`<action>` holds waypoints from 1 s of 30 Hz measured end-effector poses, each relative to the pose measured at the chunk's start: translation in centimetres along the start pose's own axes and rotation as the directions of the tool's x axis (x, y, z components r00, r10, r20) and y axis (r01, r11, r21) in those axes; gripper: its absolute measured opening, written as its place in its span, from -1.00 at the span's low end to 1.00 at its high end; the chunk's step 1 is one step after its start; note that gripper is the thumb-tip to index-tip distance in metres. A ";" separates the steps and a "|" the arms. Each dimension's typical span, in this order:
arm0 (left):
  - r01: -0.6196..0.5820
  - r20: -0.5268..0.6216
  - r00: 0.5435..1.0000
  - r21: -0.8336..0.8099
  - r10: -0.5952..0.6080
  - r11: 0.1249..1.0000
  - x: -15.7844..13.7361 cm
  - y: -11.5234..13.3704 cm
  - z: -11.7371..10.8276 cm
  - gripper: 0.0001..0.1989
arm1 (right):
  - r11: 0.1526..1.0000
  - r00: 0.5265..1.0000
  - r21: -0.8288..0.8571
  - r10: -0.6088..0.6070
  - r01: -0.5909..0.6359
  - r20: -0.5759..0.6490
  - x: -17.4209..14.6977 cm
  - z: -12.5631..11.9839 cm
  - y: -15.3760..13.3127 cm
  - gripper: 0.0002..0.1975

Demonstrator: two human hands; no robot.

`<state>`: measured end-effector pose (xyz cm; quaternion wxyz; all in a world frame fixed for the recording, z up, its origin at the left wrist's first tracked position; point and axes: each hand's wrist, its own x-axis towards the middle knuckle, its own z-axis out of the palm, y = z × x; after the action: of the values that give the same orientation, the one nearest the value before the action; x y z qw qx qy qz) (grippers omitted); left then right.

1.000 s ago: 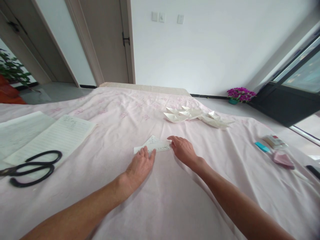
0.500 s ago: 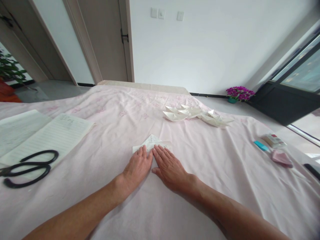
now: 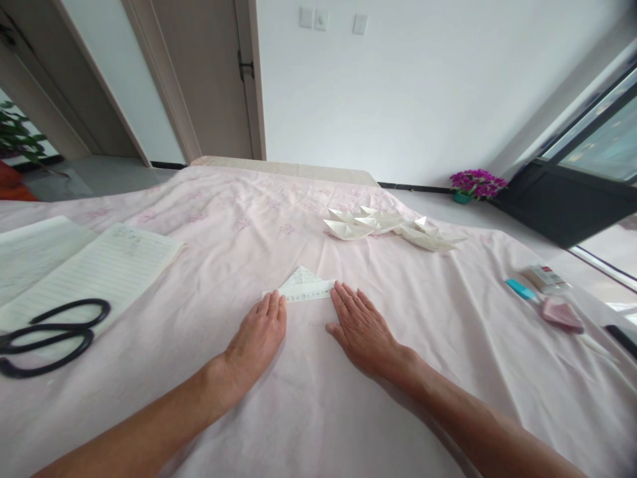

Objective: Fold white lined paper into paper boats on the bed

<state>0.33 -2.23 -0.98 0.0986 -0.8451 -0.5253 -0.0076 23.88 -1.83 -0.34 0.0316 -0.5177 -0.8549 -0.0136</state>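
Observation:
A sheet of written-on paper [image 3: 307, 290], folded into a triangle top with a flat band along its lower edge, lies on the pink cloth in front of me. My left hand [image 3: 263, 326] presses flat on the band's left end, fingers stretched out. At the band's right end, my right hand [image 3: 359, 325] lies flat with its fingertips on the paper and the thumb apart. Between the hands the middle of the band shows, with handwriting on it. Both ends are partly hidden under fingers.
Several folded paper boats [image 3: 373, 224] stand beyond, to the right. Lined paper sheets [image 3: 99, 272] lie at the left under black-handled scissors [image 3: 60, 335]. On the right are a blue item [image 3: 520, 289], a small packet [image 3: 546, 279] and a pink object [image 3: 561, 315].
My hands have slid apart along the paper's lower band, the left one leftward and the right one rightward, uncovering its middle.

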 end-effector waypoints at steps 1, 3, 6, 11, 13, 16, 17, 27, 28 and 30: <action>0.012 0.005 1.000 0.000 -0.012 1.000 -0.2 -0.2 0.1 -0.45 | 1.000 1.000 -0.004 0.005 -0.005 0.008 0.0 0.0 0.2 -0.37; 0.035 0.012 0.999 0.012 -0.035 0.999 -0.6 -0.6 0.1 -0.45 | 1.000 1.000 -0.022 0.018 -0.018 0.009 -0.1 -0.1 0.4 -0.39; 0.062 0.035 0.997 0.042 -0.063 0.997 -1.0 -0.9 -0.1 -0.47 | 0.998 0.999 -0.055 0.033 -0.033 -0.004 -0.2 -0.2 0.3 -0.41; 0.079 0.094 0.992 0.092 -0.087 0.993 -0.9 -1.0 -1.3 -0.51 | 0.994 0.997 -0.083 0.070 -0.072 -0.019 0.0 -0.2 -0.1 -0.43; 0.081 0.126 0.988 0.084 -0.091 0.993 -0.5 -1.1 -2.2 -0.54 | 0.991 0.995 -0.088 0.095 -0.098 -0.033 0.2 -0.3 -0.2 -0.45; 0.082 0.154 0.984 0.040 -0.087 0.996 0.3 -1.2 -3.6 -0.63 | 0.989 0.993 -0.096 0.108 -0.113 -0.054 1.0 -0.8 -0.1 -0.51; 0.086 0.147 0.985 0.024 -0.088 0.996 0.7 -1.3 -3.9 -0.68 | 0.989 0.993 -0.099 0.101 -0.106 -0.055 1.3 -1.0 0.0 -0.54; 0.311 0.047 0.950 -0.241 -0.309 0.919 5.1 -2.1 -2.0 -0.57 | 0.986 0.978 -0.051 0.153 -0.161 -0.139 3.2 -0.4 1.4 -0.75; 0.332 0.067 0.942 -0.295 -0.328 0.896 5.4 -2.2 -1.6 -0.55 | 0.984 0.974 -0.038 0.165 -0.173 -0.157 3.1 -0.2 1.4 -0.75; 0.374 0.108 0.926 -0.412 -0.363 0.831 5.8 -2.5 -1.0 -0.52 | 0.982 0.967 -0.011 0.181 -0.186 -0.179 3.0 -0.1 1.5 -0.77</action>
<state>0.77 3.86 1.07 -0.0977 -0.7291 -0.6648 -0.1300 23.82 1.53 -0.03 0.1014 -0.5918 -0.7968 -0.0684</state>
